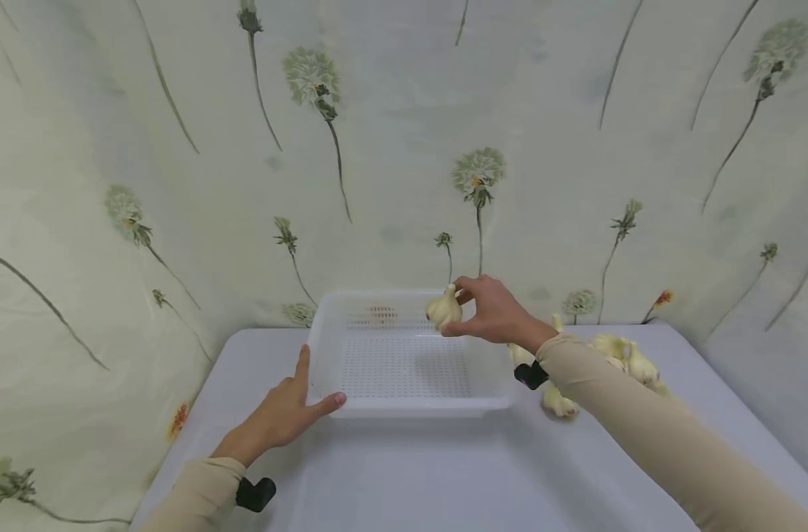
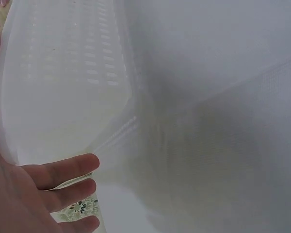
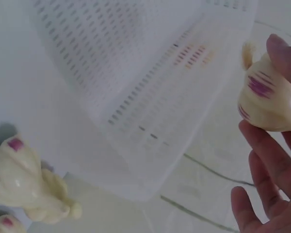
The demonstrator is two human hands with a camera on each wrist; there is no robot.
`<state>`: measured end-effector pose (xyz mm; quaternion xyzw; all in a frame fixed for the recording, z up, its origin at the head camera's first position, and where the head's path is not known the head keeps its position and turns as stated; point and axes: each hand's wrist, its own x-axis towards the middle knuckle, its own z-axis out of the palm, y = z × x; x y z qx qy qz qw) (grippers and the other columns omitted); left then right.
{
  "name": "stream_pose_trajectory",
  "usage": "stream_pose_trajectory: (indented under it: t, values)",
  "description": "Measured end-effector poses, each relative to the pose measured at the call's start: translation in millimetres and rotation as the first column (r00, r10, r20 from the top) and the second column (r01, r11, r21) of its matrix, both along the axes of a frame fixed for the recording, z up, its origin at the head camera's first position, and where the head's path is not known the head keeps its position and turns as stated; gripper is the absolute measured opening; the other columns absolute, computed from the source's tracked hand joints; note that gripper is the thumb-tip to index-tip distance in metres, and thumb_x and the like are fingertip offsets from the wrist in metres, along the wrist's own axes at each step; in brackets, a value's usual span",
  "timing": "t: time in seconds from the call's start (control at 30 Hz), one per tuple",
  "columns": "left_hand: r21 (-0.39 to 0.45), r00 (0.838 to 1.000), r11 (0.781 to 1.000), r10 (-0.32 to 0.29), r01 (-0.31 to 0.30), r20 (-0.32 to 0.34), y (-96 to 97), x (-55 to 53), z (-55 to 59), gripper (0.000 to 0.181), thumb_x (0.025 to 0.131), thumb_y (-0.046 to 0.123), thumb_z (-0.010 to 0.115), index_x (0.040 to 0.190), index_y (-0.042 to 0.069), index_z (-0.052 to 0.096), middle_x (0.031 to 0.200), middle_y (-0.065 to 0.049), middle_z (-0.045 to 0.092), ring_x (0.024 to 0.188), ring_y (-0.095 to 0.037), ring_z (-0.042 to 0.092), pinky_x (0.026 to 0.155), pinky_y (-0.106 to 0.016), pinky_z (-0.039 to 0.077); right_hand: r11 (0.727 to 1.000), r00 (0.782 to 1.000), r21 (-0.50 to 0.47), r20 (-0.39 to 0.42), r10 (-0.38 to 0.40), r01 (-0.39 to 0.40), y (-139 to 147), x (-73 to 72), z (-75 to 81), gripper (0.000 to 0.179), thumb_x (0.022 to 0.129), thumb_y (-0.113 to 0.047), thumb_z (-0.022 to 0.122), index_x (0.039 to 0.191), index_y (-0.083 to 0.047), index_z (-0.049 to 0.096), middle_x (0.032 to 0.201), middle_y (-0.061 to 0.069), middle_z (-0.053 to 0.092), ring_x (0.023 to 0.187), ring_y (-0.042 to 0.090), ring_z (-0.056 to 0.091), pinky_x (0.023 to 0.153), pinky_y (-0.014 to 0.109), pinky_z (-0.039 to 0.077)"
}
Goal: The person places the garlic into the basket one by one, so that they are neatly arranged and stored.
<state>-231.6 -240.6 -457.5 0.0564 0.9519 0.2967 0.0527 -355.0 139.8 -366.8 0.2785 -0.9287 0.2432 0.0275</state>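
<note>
My right hand (image 1: 495, 309) pinches a garlic bulb (image 1: 446, 310) between thumb and fingers, over the back right part of a white plastic basket (image 1: 417, 405). Purple streaks mark the bulb's pale skin in the right wrist view, and its root tuft points away from the palm. At the basket's front left corner is my left hand (image 1: 279, 411), thumb lying over the rim and index finger stretched along the outer left side. The left wrist view shows the other fingers (image 2: 68, 170) extended against the outside of the wall.
Several more garlic bulbs (image 1: 639, 363) lie on the white table (image 1: 404, 473) right of the basket, partly hidden behind my right forearm. One bulb (image 1: 559, 403) sits nearer the basket's right side. A cloth with a dandelion print (image 1: 391, 148) hangs behind and beside the table.
</note>
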Motion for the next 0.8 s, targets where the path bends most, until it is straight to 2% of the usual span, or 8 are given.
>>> stream_pose_trajectory:
  t: [0.23, 0.47, 0.57, 0.67, 0.8]
  values:
    - [-0.019, 1.000, 1.000, 0.011, -0.011, 0.015, -1.3, 0.7, 1.0, 0.128, 0.092, 0.077, 0.063, 0.169, 0.000, -0.004, 0.143, -0.035, 0.059, 0.121, -0.037, 0.067, 0.098, -0.056, 0.053, 0.998, 0.998, 0.000, -0.003, 0.056, -0.056, -32.1, -17.0, -15.8, 0.071, 0.081, -0.037, 0.094, 0.137, -0.005, 0.065, 0.118, 0.016, 0.076, 0.120, 0.036, 0.059, 0.098, 0.055, 0.051]
    - [-0.066, 0.999, 0.998, 0.016, -0.013, 0.039, -3.0, -0.8, 4.3, 0.128, 0.091, 0.081, 0.059, 0.170, 0.004, -0.006, 0.146, -0.035, 0.058, 0.129, -0.042, 0.064, 0.104, -0.058, 0.051, 0.997, 0.997, -0.033, -0.004, 0.075, -0.075, -58.1, -33.9, -33.0, 0.069, 0.079, -0.031, 0.095, 0.136, -0.002, 0.069, 0.117, 0.017, 0.078, 0.122, 0.040, 0.064, 0.102, 0.056, 0.052]
    - [-0.082, 0.999, 0.997, 0.005, -0.001, 0.047, -3.1, -2.4, 7.1, 0.127, 0.092, 0.082, 0.057, 0.170, 0.005, -0.007, 0.143, -0.034, 0.060, 0.126, -0.041, 0.066, 0.103, -0.057, 0.051, 0.997, 0.997, -0.042, 0.011, 0.070, -0.069, -67.4, -41.1, -40.3, 0.068, 0.080, -0.028, 0.094, 0.136, 0.000, 0.069, 0.118, 0.017, 0.078, 0.121, 0.040, 0.065, 0.103, 0.056, 0.052]
    - [-0.096, 0.998, 0.995, -0.004, 0.010, 0.060, -3.0, -3.9, 10.4, 0.127, 0.091, 0.083, 0.056, 0.170, 0.005, -0.006, 0.139, -0.032, 0.063, 0.121, -0.038, 0.068, 0.101, -0.056, 0.053, 0.996, 0.997, -0.055, 0.028, 0.069, -0.067, -76.2, -46.5, -47.8, 0.066, 0.080, -0.027, 0.094, 0.135, 0.000, 0.070, 0.119, 0.017, 0.078, 0.119, 0.039, 0.066, 0.106, 0.056, 0.050]
    - [-0.103, 0.996, 0.995, 0.003, 0.006, 0.088, -3.9, -4.7, 13.9, 0.128, 0.090, 0.084, 0.057, 0.170, 0.007, -0.005, 0.140, -0.030, 0.064, 0.121, -0.037, 0.068, 0.101, -0.055, 0.053, 0.993, 0.996, -0.082, 0.035, 0.083, -0.080, -90.7, -52.4, -57.3, 0.065, 0.078, -0.027, 0.095, 0.133, -0.002, 0.072, 0.117, 0.015, 0.079, 0.115, 0.036, 0.070, 0.119, 0.060, 0.038]
